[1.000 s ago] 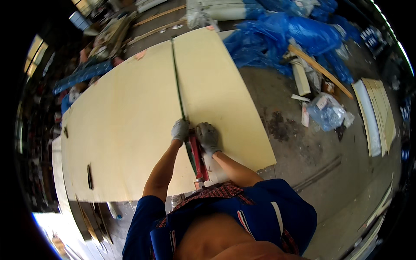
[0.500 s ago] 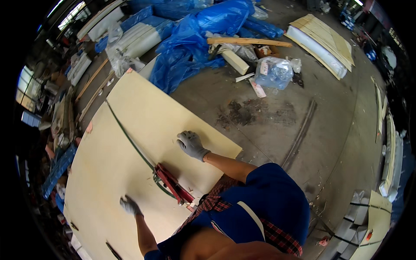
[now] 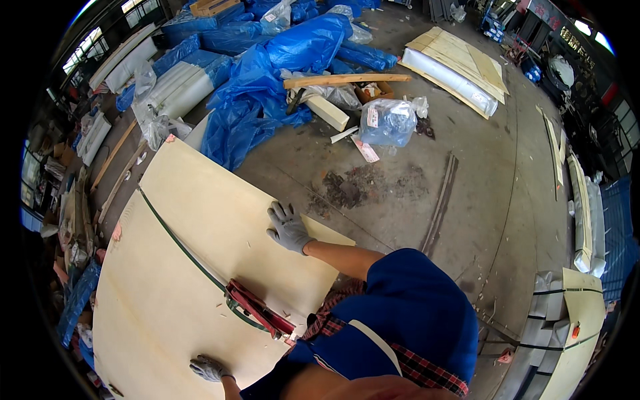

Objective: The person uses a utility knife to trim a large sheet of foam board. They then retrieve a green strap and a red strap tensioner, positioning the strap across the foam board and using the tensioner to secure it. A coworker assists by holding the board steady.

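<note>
A large pale board (image 3: 193,200) lies in front of me. A dark green strap (image 3: 175,235) runs across it to a red-handled strapping tool (image 3: 257,309) lying near my waist. My right hand (image 3: 289,228), in a grey glove, rests on the board close to its right edge, fingers spread. On the tool's other side my left hand (image 3: 210,368), gloved in grey too, lies on the near part of the board, fingers stretched out. Neither hand holds anything. The tool's near end is close against my clothing.
Blue plastic sheeting (image 3: 250,100) heaps up beyond the board, with a wooden batten (image 3: 347,79) and a clear plastic bag (image 3: 388,122) beside it. A wrapped stack of panels (image 3: 457,70) lies farther right. Strapped white profiles (image 3: 543,333) stand at the lower right.
The view has shifted, so the scene sits farther left. My right hand's fingers have spread out from a more curled shape. My left hand has come nearer to me along the board.
</note>
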A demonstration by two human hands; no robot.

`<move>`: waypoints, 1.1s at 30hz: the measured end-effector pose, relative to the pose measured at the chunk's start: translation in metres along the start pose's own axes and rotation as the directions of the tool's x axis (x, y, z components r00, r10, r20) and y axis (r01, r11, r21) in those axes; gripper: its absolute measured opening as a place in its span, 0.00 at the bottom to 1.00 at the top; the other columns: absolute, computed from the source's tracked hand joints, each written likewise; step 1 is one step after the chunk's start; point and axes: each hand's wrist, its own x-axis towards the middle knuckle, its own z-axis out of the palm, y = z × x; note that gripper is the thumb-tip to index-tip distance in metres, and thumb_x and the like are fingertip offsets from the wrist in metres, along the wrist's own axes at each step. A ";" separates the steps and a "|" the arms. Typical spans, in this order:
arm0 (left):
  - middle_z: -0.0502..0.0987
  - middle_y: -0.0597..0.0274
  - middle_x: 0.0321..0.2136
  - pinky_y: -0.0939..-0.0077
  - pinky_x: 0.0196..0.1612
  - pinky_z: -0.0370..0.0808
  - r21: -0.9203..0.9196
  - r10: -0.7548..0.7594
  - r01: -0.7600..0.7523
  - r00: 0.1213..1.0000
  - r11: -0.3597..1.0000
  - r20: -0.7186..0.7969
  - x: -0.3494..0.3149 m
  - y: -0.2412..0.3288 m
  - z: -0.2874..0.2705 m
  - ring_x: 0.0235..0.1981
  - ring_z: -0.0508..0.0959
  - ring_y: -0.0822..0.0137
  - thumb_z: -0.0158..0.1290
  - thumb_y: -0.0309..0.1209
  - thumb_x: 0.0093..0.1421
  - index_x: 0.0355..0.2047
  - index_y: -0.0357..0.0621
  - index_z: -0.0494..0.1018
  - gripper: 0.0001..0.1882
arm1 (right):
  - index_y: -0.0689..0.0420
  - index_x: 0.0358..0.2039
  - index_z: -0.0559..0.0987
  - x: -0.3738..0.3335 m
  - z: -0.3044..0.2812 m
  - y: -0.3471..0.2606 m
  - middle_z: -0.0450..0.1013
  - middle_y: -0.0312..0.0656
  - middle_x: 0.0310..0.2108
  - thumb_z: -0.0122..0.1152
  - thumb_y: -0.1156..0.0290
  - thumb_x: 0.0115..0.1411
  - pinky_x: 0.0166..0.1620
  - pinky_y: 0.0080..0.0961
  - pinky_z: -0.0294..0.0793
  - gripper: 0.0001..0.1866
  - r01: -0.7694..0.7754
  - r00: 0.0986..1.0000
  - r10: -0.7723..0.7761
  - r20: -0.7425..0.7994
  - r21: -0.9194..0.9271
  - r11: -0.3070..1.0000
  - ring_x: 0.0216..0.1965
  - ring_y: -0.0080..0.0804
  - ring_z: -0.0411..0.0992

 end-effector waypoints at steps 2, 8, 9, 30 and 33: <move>0.63 0.47 0.61 0.57 0.62 0.62 -0.008 0.016 -0.016 1.000 1.000 0.000 0.004 0.006 0.001 0.62 0.63 0.49 0.36 0.51 0.68 0.62 0.37 0.60 0.33 | 0.62 0.55 0.67 -0.001 0.005 0.006 0.58 0.51 0.59 0.60 0.54 0.53 0.60 0.51 0.55 0.33 -0.005 1.000 0.004 -0.027 -0.013 1.000 0.60 0.48 0.55; 0.67 0.45 0.57 0.55 0.57 0.66 0.092 -0.346 0.376 0.907 0.922 -0.242 0.009 -0.026 0.036 0.57 0.68 0.49 0.37 0.57 0.65 0.59 0.39 0.63 0.36 | 0.62 0.54 0.67 0.005 -0.007 -0.006 0.59 0.50 0.58 0.60 0.54 0.53 0.60 0.50 0.55 0.33 -0.016 0.999 0.015 0.037 0.020 1.000 0.60 0.48 0.55; 0.71 0.46 0.51 0.55 0.52 0.69 0.162 -0.322 0.426 0.840 0.890 -0.438 0.009 -0.040 0.049 0.52 0.73 0.51 0.37 0.60 0.64 0.54 0.41 0.68 0.36 | 0.62 0.54 0.67 0.005 -0.008 -0.011 0.59 0.50 0.58 0.60 0.55 0.53 0.60 0.50 0.54 0.33 -0.010 0.999 0.009 0.041 0.039 0.999 0.60 0.48 0.54; 0.68 0.48 0.54 0.54 0.54 0.65 0.243 -0.386 0.434 0.896 0.868 -0.222 0.009 -0.032 0.050 0.54 0.70 0.53 0.30 0.64 0.62 0.55 0.40 0.64 0.40 | 0.62 0.55 0.67 0.000 -0.003 -0.010 0.59 0.51 0.59 0.57 0.53 0.55 0.59 0.49 0.54 0.32 -0.004 0.998 0.005 0.063 -0.003 1.000 0.60 0.47 0.56; 0.68 0.47 0.54 0.55 0.54 0.65 0.231 -0.406 0.440 0.896 0.868 -0.181 0.005 -0.026 0.040 0.54 0.70 0.53 0.31 0.66 0.61 0.55 0.39 0.64 0.42 | 0.61 0.56 0.67 0.001 -0.002 -0.016 0.59 0.51 0.59 0.56 0.52 0.56 0.58 0.49 0.53 0.33 0.011 0.998 -0.007 0.068 -0.057 0.998 0.61 0.47 0.55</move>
